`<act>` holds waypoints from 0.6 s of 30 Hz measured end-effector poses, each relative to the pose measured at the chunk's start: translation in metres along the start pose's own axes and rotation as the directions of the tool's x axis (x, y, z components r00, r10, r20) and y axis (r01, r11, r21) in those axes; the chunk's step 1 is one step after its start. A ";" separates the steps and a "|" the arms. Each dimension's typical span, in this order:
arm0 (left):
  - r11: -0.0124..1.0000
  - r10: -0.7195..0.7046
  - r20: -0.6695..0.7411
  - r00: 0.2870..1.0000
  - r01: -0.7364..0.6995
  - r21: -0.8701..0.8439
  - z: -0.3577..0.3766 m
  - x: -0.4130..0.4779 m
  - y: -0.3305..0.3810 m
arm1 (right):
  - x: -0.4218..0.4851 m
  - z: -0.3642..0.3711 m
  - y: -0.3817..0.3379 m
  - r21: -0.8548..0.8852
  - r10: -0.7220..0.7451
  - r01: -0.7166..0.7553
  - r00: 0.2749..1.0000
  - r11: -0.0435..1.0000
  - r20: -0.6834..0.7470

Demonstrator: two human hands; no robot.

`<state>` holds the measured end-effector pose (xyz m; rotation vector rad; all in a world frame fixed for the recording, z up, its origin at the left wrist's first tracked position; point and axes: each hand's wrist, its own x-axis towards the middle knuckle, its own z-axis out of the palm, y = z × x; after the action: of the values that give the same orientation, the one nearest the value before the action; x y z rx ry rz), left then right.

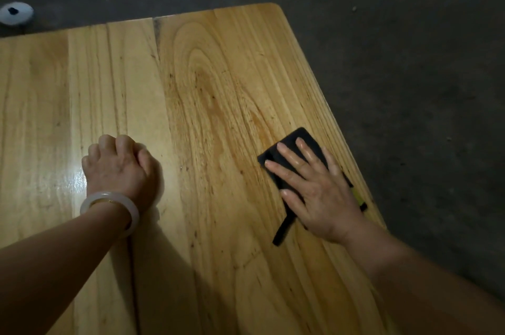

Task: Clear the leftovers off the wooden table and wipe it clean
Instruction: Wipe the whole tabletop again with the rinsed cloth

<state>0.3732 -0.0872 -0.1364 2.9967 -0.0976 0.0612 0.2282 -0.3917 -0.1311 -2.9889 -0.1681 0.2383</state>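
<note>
- The right hand (319,192) lay flat, fingers straight, pressing the dark cloth (303,134).
- The left hand (120,168) made an empty-looking fist on the wooden table (218,75).
- The cloth sat at 3 o'clock from the left hand, its long side running 11 to 5.

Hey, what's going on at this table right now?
A person appears to be wiping down a wooden table. Their right hand lies flat with fingers spread, pressing a dark cloth onto the wood near the table's right edge. The left hand, with a pale bangle on its wrist, rests on the tabletop as a fist and seems to hold nothing. It looks like the wiping stage of the cleanup.
</note>
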 end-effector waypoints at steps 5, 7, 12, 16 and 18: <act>1.000 0.016 -0.019 1.000 -0.015 0.007 0.001 0.001 0.000 | 0.020 -0.008 0.022 -0.010 0.211 -0.212 0.977 0.977 -0.031; 1.000 0.028 -0.017 0.999 -0.028 0.009 0.001 0.001 0.001 | 0.019 -0.006 0.020 0.016 0.338 -0.338 0.940 0.941 -0.047; 1.000 0.018 -0.034 0.999 -0.017 0.018 -0.001 0.001 0.001 | 0.001 -0.001 -0.003 0.094 0.659 -0.654 0.751 0.751 -0.042; 0.999 0.034 -0.047 0.998 -0.032 0.040 -0.003 0.005 0.004 | -0.028 0.005 -0.029 0.137 0.773 -0.764 0.634 0.631 -0.028; 0.997 0.030 -0.052 0.998 -0.026 0.070 -0.001 0.003 0.005 | -0.040 0.012 -0.049 0.141 0.776 -0.766 0.631 0.627 -0.021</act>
<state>0.3756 -0.0925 -0.1344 3.0607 -0.1341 0.1500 0.1817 -0.3470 -0.1297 -2.7294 1.1363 0.1921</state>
